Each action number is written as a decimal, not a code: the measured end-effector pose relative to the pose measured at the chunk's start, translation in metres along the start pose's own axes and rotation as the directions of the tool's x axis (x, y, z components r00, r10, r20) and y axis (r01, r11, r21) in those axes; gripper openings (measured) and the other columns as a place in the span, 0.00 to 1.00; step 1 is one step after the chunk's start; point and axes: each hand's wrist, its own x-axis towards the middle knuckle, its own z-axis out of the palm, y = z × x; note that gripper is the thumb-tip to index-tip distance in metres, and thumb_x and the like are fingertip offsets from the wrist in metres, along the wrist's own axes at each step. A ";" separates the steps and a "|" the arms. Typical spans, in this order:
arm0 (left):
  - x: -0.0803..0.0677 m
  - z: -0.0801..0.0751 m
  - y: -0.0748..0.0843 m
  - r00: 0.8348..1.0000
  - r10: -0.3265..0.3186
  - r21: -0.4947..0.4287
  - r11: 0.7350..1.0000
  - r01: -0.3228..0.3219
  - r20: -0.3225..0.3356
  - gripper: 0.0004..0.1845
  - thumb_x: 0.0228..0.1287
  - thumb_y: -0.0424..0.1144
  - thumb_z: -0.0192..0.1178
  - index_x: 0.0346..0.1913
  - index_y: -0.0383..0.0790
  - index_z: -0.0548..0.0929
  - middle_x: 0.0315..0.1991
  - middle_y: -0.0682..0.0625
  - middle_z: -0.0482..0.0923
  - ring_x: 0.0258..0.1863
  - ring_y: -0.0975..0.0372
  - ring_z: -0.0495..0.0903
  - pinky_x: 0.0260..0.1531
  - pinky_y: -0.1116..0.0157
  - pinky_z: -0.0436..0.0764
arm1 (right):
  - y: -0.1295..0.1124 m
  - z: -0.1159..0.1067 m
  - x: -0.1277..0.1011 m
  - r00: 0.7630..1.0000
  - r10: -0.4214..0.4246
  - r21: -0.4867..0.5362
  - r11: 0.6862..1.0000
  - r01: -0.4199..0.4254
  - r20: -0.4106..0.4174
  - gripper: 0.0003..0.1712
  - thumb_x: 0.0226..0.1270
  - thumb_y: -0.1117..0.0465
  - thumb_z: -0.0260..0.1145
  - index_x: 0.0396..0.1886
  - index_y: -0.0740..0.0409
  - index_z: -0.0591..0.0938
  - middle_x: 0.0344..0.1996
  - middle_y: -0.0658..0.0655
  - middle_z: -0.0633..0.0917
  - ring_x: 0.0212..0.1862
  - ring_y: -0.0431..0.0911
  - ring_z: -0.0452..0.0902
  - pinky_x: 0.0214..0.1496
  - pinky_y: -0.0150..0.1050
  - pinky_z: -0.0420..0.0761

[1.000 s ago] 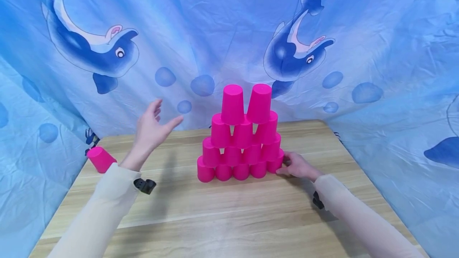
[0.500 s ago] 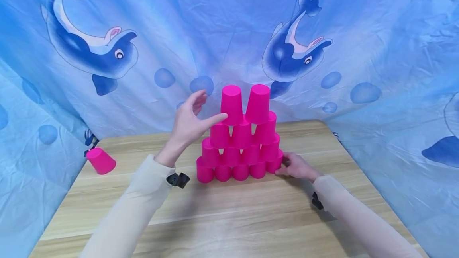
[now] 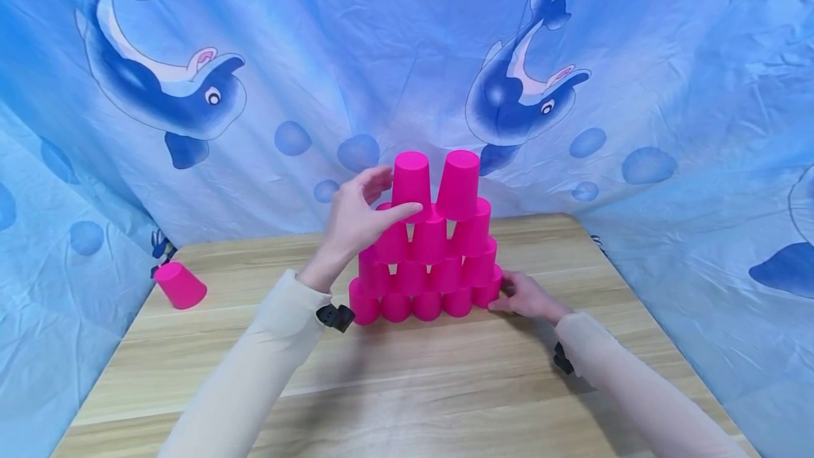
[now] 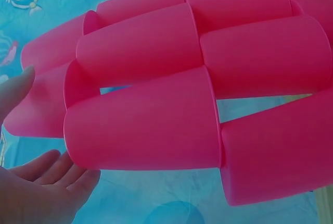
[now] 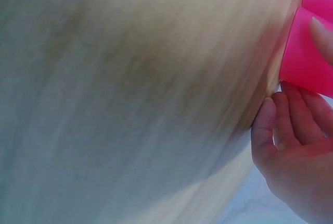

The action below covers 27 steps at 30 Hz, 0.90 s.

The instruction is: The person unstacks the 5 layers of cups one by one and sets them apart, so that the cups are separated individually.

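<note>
Pink cups, all upside down, form a stacked pyramid point(image 3: 429, 239) with several in the lowest row and two on top. My left hand point(image 3: 356, 214) is at the left top cup point(image 3: 411, 175): the thumb crosses its front and the fingers are spread at its far left side. In the left wrist view the thumb overlaps that cup point(image 4: 39, 101), and the straight fingers point(image 4: 62, 174) reach beneath the neighbouring cup. My right hand point(image 3: 528, 295) holds the right end cup of the bottom row point(image 3: 488, 288), thumb in front, fingers on its outer side; the right wrist view shows this cup point(image 5: 304, 57) too.
One more pink cup point(image 3: 181, 286) stands upside down near the left edge of the wooden table point(image 3: 413, 394). A blue curtain point(image 3: 381, 41) printed with dolphins hangs behind and along both sides. The right top cup point(image 3: 458, 186) has a narrow gap to its left.
My left hand has come rightward from over the table's left half to the left top cup. The right hand stays at the bottom right cup, and the cups have kept their places.
</note>
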 end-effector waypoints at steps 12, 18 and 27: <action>-0.003 0.003 0.008 1.000 0.010 -0.056 0.998 -0.008 0.023 0.35 0.51 0.42 0.74 0.63 0.41 0.74 0.51 0.47 0.79 0.50 0.55 0.78 0.50 0.57 0.77 | -0.001 0.000 0.000 1.000 0.014 0.009 1.000 -0.014 0.004 0.37 0.52 0.56 0.77 0.62 0.55 0.74 0.54 0.55 0.78 0.58 0.55 0.72 0.58 0.55 0.71; -0.014 0.000 0.037 0.999 0.027 -0.046 0.999 -0.026 0.019 0.30 0.54 0.34 0.70 0.61 0.33 0.74 0.49 0.40 0.79 0.49 0.51 0.79 0.51 0.54 0.77 | -0.002 0.000 0.000 1.000 0.022 0.008 1.000 -0.022 0.004 0.37 0.52 0.57 0.77 0.62 0.56 0.74 0.55 0.55 0.78 0.58 0.55 0.71 0.58 0.55 0.71; -0.016 -0.015 0.038 0.989 0.120 -0.071 0.989 -0.126 -0.083 0.26 0.55 0.31 0.70 0.57 0.29 0.76 0.47 0.39 0.80 0.47 0.50 0.80 0.51 0.60 0.77 | -0.001 0.000 -0.001 1.000 0.012 0.011 1.000 -0.012 0.003 0.37 0.52 0.57 0.77 0.62 0.56 0.74 0.55 0.56 0.78 0.59 0.56 0.71 0.58 0.55 0.71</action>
